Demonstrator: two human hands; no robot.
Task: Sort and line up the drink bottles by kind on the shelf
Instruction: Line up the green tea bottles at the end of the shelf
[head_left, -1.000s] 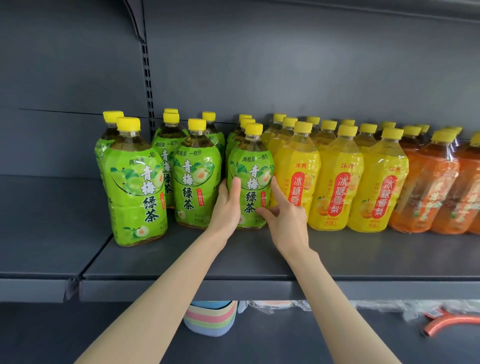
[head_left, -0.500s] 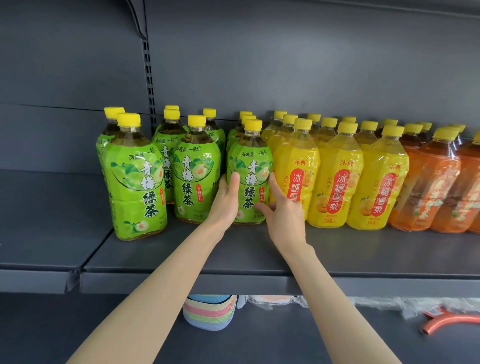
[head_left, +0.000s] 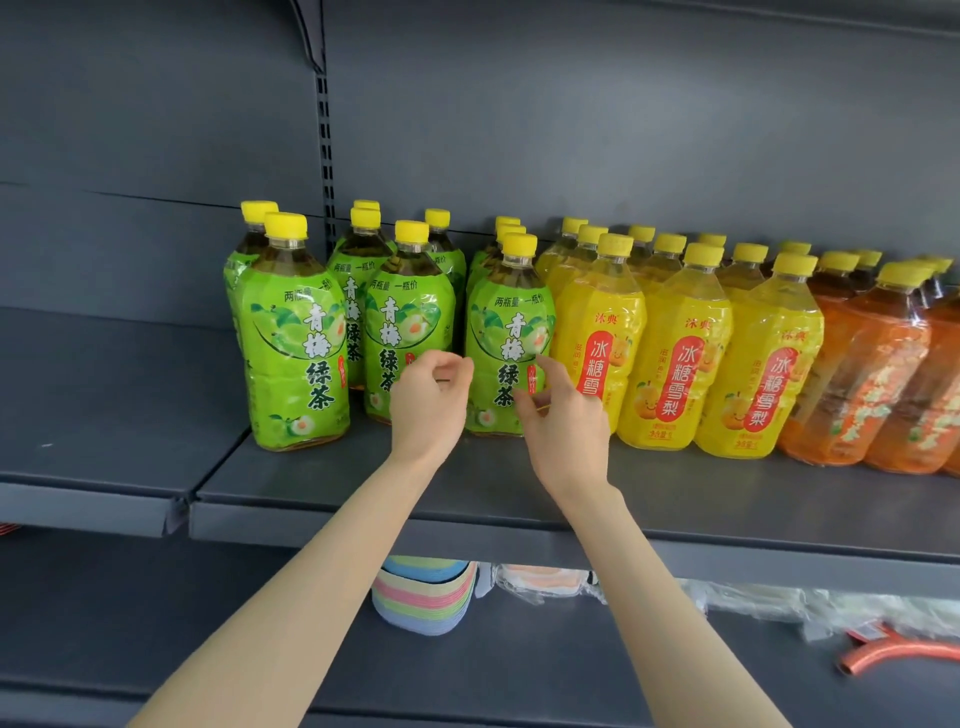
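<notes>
Presently the green tea bottle (head_left: 509, 348) heading the rightmost green row stands upright on the shelf (head_left: 467, 483); it is close against the yellow bottle (head_left: 597, 338) on its right, with a gap to the next green bottle (head_left: 408, 322) on its left; left hand (head_left: 428, 400) and right hand (head_left: 563, 421) hover just before it, fingers loosely curled, holding nothing; contact unclear through blur. Risk, as judged: a sideways shove could drive it into the tight yellow rows, or tip the bottles behind; the leftmost green bottle (head_left: 296, 338) stands forward of the line, near the shelf seam. Contents: dark tea under green labels; pale yellow drink; amber in the orange bottles (head_left: 857, 374); all caps on.
</notes>
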